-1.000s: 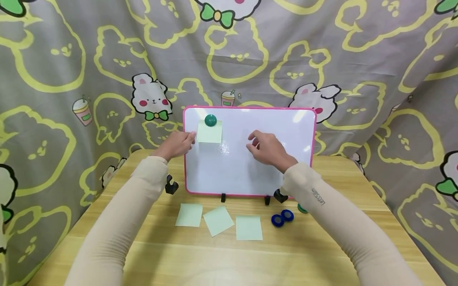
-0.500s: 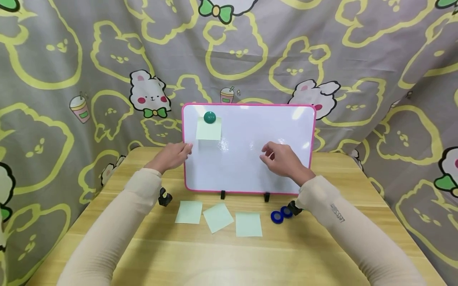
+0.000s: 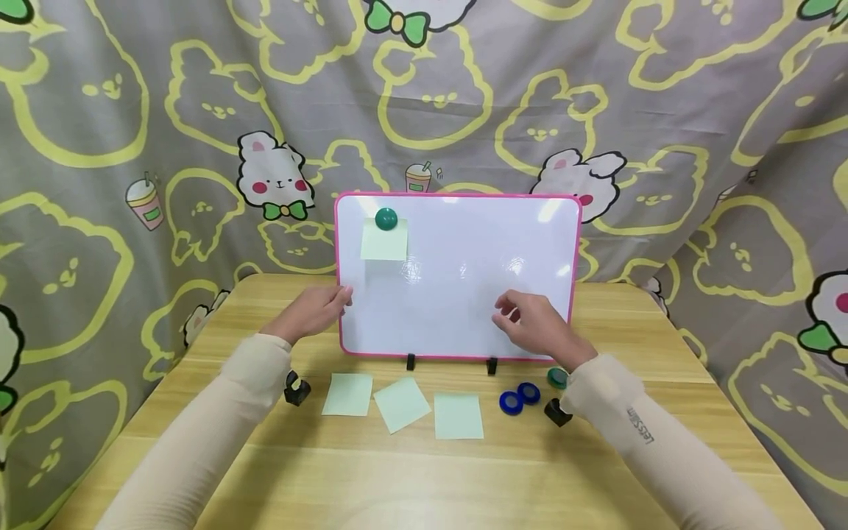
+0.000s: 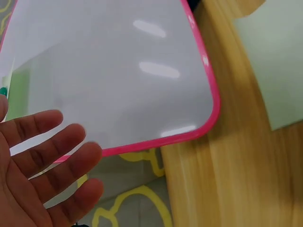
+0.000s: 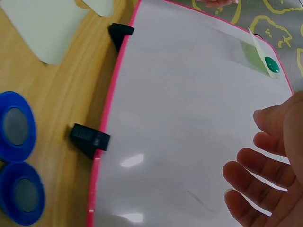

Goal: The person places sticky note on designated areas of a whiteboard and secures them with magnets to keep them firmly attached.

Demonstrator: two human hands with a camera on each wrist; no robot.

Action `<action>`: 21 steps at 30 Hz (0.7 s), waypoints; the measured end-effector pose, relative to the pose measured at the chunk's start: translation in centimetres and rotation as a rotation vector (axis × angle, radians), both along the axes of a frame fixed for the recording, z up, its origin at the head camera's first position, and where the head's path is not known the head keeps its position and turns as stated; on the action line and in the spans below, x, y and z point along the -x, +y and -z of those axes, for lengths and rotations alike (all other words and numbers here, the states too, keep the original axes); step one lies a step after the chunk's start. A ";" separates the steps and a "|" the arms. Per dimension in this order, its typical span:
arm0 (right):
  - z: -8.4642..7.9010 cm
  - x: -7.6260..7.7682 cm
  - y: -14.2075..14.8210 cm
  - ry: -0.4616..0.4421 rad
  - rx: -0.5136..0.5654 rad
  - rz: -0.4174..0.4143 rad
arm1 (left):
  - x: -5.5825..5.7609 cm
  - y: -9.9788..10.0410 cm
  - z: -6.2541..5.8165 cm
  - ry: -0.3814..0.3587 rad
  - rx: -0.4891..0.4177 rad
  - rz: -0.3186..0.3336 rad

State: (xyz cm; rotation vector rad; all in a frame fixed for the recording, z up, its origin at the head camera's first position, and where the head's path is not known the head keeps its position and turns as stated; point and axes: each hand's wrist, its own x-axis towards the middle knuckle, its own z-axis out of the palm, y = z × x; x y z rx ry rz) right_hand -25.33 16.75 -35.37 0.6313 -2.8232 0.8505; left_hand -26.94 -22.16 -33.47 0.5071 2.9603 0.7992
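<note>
A whiteboard [image 3: 437,309] with a pink frame stands upright on the table. Near its upper left corner, a green round magnet [image 3: 386,218] holds a pale green sticky note [image 3: 384,245], whose lower part lifts off the board in the right wrist view. My left hand [image 3: 310,311] is by the board's left edge, its fingers [image 4: 71,170] spread and slightly bent, with nothing in them. In front of the board's lower right my right hand [image 3: 533,320] hovers, fingers [image 5: 255,184] loosely bent and holding nothing.
Three pale sticky notes [image 3: 458,416] lie before the board. Right of them are two blue magnets [image 3: 511,403] and a green magnet [image 3: 558,378]. Black feet [image 3: 492,366] support the board's lower edge. A patterned curtain [image 3: 437,96] hangs behind the table [image 3: 397,486].
Both hands have come down and drawn back toward the person, the right one also moving rightward. The green magnet on the table is uncovered again. Note and magnet on the board stay put.
</note>
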 end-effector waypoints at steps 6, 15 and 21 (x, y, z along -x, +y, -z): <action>1.9 -0.6 0.6 -0.011 0.007 -0.013 | -0.5 -0.7 0.7 -0.205 -0.142 -0.045; 4.2 -1.5 1.6 -0.049 0.013 -0.079 | -1.5 -2.2 2.3 -0.520 -0.314 -0.098; 5.6 -1.7 2.0 -0.094 0.019 -0.111 | -2.4 -3.1 4.0 -0.597 -0.380 -0.134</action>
